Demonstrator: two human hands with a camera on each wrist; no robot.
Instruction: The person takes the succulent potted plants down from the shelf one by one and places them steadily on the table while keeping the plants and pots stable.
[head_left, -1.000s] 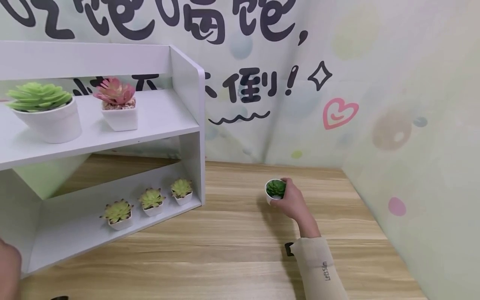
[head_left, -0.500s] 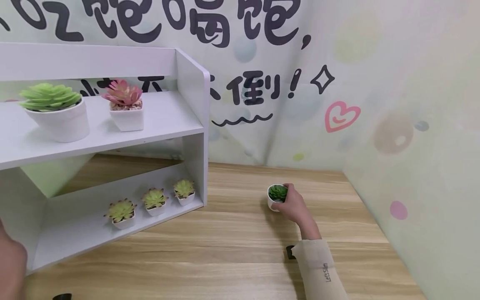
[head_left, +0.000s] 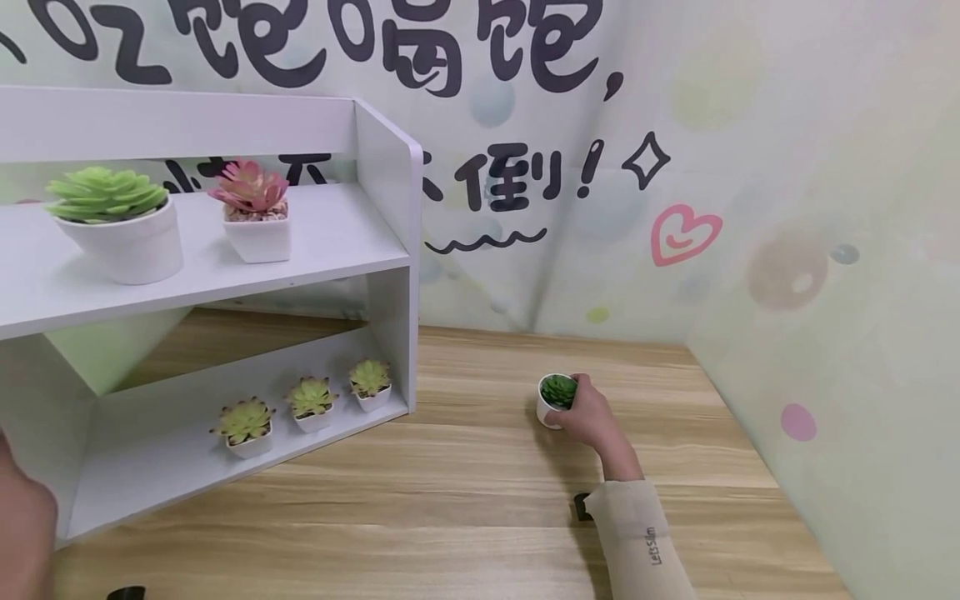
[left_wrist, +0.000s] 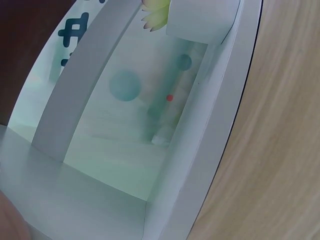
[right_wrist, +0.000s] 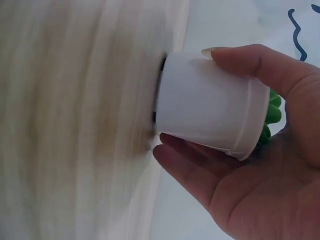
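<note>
My right hand (head_left: 588, 417) grips a small round white pot with a dark green succulent (head_left: 558, 392) at the back right of the wooden table. In the right wrist view, the thumb lies along one side of the white pot (right_wrist: 210, 102) and fingers support the other. Its base is at or very close to the tabletop; I cannot tell whether they touch. Only part of my left hand (head_left: 26, 525) shows at the left edge, beside the white shelf's (head_left: 187, 283) left end; its fingers are out of sight.
On the upper shelf stand a large green succulent (head_left: 123, 229) and a pink succulent (head_left: 255, 217). Three small pale succulents, one of them a potted rosette (head_left: 247, 425), line the lower board. A printed wall cloth (head_left: 600, 275) borders the table (head_left: 450, 500) behind and at right.
My right hand has lowered the potted green succulent slightly toward the table, still gripping it. The head view has shifted a little, so the shelf appears farther right. The shelf plants keep their places.
</note>
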